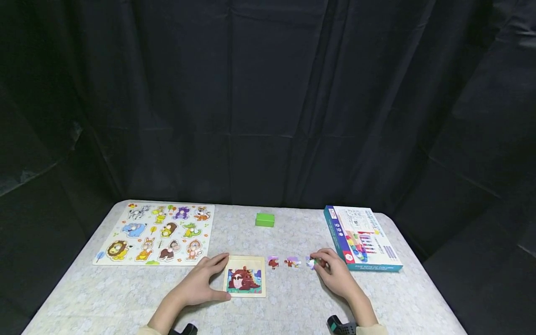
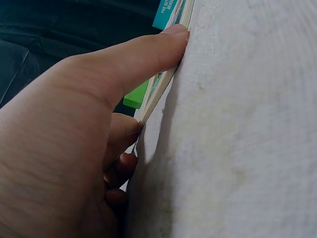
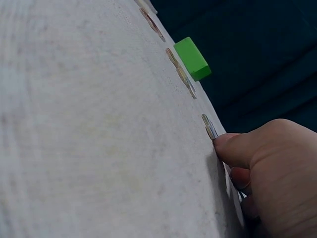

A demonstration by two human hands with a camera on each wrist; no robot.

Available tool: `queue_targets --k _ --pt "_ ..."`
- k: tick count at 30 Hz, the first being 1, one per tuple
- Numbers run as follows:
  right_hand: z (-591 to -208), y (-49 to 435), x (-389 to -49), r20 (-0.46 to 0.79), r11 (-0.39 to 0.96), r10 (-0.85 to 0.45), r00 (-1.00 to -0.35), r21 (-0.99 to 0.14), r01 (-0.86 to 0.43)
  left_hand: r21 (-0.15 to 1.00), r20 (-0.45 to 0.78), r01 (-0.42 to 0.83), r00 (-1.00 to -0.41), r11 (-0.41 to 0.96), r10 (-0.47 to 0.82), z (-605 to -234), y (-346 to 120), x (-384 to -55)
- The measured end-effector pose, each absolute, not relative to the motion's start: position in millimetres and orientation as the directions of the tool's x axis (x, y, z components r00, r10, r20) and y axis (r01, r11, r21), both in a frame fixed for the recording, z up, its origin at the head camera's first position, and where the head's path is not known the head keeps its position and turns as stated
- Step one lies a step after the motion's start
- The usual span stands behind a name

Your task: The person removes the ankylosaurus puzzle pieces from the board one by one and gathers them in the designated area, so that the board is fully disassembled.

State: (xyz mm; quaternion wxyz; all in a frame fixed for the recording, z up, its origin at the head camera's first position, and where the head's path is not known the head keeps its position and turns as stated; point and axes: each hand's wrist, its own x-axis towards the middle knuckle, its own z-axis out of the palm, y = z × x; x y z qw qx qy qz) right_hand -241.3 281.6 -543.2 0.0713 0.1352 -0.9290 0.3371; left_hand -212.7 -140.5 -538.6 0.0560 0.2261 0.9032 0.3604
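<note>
A small wooden jigsaw tray [image 1: 244, 295] lies on the table, its lower part filled with a brown hedgehog picture and a bare wood strip along the top. My left hand [image 1: 204, 282] grips it from the left, index finger at the upper corner and thumb [image 2: 148, 57] along the near edge. Right of the tray, my right hand [image 1: 333, 273] pinches a jigsaw piece [image 1: 310, 262] close over the cloth; its fingers cover part of the piece. Between tray and right hand lie two loose pieces, a brown-and-purple one [image 1: 273, 263] and another purple one [image 1: 293, 262].
Behind the tray stands a green block [image 1: 265, 220]. An animal peg board [image 1: 157, 232] covers the table's left back, and a flat teal-edged box [image 1: 364, 239] lies at the right, just beyond the right hand. Black curtain [image 1: 259, 102] hangs behind the table.
</note>
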Motion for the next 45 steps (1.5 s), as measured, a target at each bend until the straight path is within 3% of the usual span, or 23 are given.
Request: queue_targets --k 9,20,30,45 --pt "-540 281 -239 0.242 0.746 -0.2 -0.95 -0.591 -0.307 0.671 0.071 0.377 -0.89 0.638 0.451 -537 -141 -212" --pt "-537 280 -239 0.177 0.728 -0.195 -0.965 -0.633 -0.263 0.679 0.089 0.388 -0.886 0.623 0.455 -539 -141 -211" --pt "-527 273 -238 0.157 0.761 -0.195 -0.968 -0.599 -0.251 0.679 0.08 0.376 -0.892 0.63 0.446 -538 -140 -211" --pt "-503 208 -246 0.226 0.686 -0.283 -0.932 -0.632 -0.361 0.682 0.06 0.364 -0.892 0.634 0.448 -537 -140 -212"
